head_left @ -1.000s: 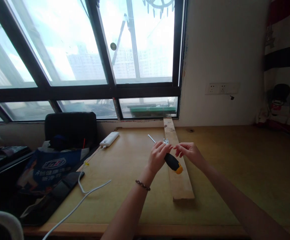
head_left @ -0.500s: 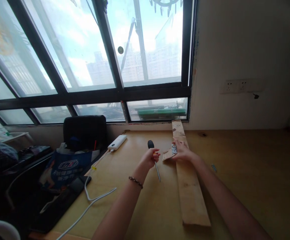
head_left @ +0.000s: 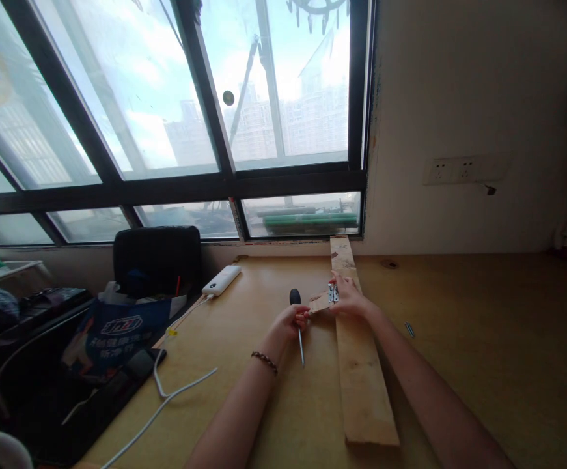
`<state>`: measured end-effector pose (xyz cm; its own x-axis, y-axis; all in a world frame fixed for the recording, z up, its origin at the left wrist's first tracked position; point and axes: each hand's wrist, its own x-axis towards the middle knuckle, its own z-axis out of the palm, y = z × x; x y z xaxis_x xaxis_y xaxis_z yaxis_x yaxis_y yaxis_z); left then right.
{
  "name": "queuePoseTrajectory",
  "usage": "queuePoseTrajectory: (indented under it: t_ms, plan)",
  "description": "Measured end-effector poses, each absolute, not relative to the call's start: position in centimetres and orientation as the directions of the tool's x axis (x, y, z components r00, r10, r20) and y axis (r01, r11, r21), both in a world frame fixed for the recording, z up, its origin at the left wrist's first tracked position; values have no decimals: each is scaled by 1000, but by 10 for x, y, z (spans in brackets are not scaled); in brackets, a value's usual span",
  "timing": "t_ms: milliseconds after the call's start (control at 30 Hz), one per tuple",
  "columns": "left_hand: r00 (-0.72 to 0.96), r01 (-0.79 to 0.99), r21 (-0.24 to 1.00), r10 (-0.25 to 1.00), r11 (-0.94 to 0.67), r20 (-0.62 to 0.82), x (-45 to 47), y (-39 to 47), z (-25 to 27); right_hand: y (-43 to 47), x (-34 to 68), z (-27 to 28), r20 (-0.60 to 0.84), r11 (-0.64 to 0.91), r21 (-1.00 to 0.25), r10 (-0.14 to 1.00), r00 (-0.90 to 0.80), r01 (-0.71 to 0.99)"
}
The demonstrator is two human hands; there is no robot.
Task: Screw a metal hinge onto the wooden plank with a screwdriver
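Observation:
My left hand [head_left: 287, 323] is closed around a screwdriver [head_left: 295, 297], whose dark handle points up and away and whose metal shaft slants down toward the table. Its fingertips also meet the left edge of a small wooden piece [head_left: 319, 303]. A silver metal hinge [head_left: 332, 293] sits at the right end of that piece. My right hand [head_left: 355, 301] grips the hinge and small piece over a long wooden board [head_left: 365, 384], which lies lengthwise on the table. The palm hides part of the board and of the hinge.
Screws [head_left: 409, 329] lie on the table [head_left: 459, 371] right of the board. To the left are a white power bank [head_left: 221, 280] and a white cable [head_left: 185, 391]. A black chair [head_left: 157, 260] with a blue bag [head_left: 117, 332] stands beyond the left edge. Windows and a wall bound the back.
My left hand has come over to the small wooden piece and now touches its edge, with the screwdriver still in its grip. The whole view has shifted slightly.

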<state>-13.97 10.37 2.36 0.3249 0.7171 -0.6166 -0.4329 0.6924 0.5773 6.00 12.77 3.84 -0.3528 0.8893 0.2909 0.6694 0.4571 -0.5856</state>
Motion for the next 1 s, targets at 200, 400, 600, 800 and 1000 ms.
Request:
queuePoseTrajectory:
  t_ms: [200, 400, 600, 800, 1000]
  plan:
    - [271, -484, 610, 771, 627, -577, -139, 103, 18, 132, 60, 34, 315, 470, -569, 883, -349, 675]
    - [259, -536, 622, 812, 571, -523, -141, 98, 20, 135, 65, 35, 331, 503, -551, 864, -379, 666]
    - [228, -562, 643, 844, 521, -485, -140, 96, 25, 138, 71, 35, 366, 520, -552, 853, -371, 652]
    - [24, -610, 699, 890, 374, -455, -135, 94, 27, 140, 72, 32, 401, 503, -571, 861, -314, 649]
    - [-365, -604, 751, 930, -267, 37, -133, 98, 99, 140, 71, 32, 394, 487, -601, 871, -294, 634]
